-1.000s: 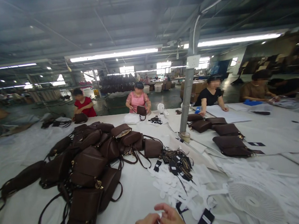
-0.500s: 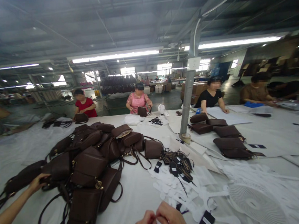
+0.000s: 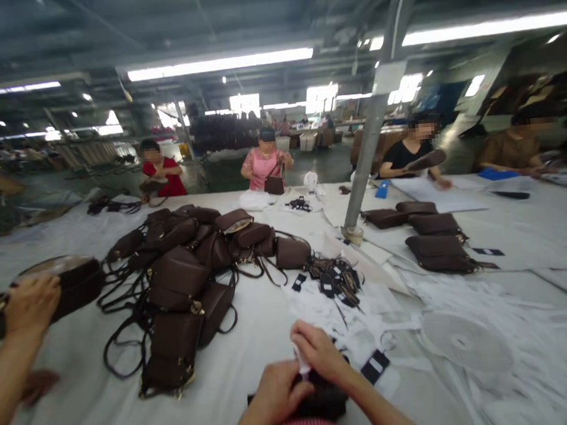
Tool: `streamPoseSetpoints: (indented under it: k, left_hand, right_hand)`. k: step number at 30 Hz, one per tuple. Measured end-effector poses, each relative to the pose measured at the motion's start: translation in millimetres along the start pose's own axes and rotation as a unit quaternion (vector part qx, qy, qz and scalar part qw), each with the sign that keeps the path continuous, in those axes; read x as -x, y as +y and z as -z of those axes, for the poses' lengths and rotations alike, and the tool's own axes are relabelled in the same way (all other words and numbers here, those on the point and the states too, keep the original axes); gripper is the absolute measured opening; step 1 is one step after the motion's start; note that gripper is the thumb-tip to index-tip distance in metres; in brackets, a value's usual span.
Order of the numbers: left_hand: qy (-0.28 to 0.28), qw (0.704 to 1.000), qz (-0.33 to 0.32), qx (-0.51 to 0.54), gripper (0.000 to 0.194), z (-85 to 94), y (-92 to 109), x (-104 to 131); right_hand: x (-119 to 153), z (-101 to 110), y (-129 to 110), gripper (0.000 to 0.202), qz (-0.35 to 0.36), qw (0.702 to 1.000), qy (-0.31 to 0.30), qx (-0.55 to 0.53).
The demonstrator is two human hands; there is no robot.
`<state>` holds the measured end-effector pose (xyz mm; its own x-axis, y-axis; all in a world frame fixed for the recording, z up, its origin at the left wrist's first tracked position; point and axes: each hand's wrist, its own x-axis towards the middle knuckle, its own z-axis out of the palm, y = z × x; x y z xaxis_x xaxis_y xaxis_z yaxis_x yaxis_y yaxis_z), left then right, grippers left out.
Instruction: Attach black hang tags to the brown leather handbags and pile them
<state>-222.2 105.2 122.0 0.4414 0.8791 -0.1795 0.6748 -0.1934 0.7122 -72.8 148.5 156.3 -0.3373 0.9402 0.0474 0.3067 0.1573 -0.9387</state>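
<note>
At the lower middle, my right hand [image 3: 318, 350] is closed in a pinch on the upper end of a white strip [image 3: 302, 363], which looks like thin paper or foam wrapping. My left hand [image 3: 281, 384] is closed round its lower end, just left of and below the right hand. Under both hands, close to my body, lies a dark brown handbag [image 3: 323, 402], partly hidden by them. A black tag [image 3: 375, 366] with a white label lies right of my right forearm. The strip's exact shape is hidden by my fingers.
A heap of brown handbags [image 3: 178, 280] with straps covers the left of the table. A co-worker's hand [image 3: 33, 304] grips a bag there. Black tags [image 3: 335, 277], white strips and a round white fan [image 3: 465, 342] lie rightward. A grey post [image 3: 365, 167] stands mid-table; co-workers sit opposite.
My hands have come further into view and up, showing the strip and the bag beneath. At left, the co-worker's hand has pulled a bag away from the heap. The view has tilted down.
</note>
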Motion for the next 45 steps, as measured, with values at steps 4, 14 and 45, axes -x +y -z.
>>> streamPoseSetpoints:
  k: [4,14,45]
  left_hand:
    - [-0.053,0.998,-0.005,-0.038,0.029,13.8,7,-3]
    - [0.003,1.0,0.009,0.003,0.036,13.9,-1,-19]
    - [0.057,0.959,-0.182,-0.211,0.035,-37.5,-27,12]
  right_hand:
    - [-6,7,-9,0.015,-0.022,0.999,-0.032,-0.006]
    - [-36,12,-21,0.012,-0.011,0.99,-0.135,0.028]
    - [9,27,17,0.016,-0.254,0.925,-0.255,-0.125]
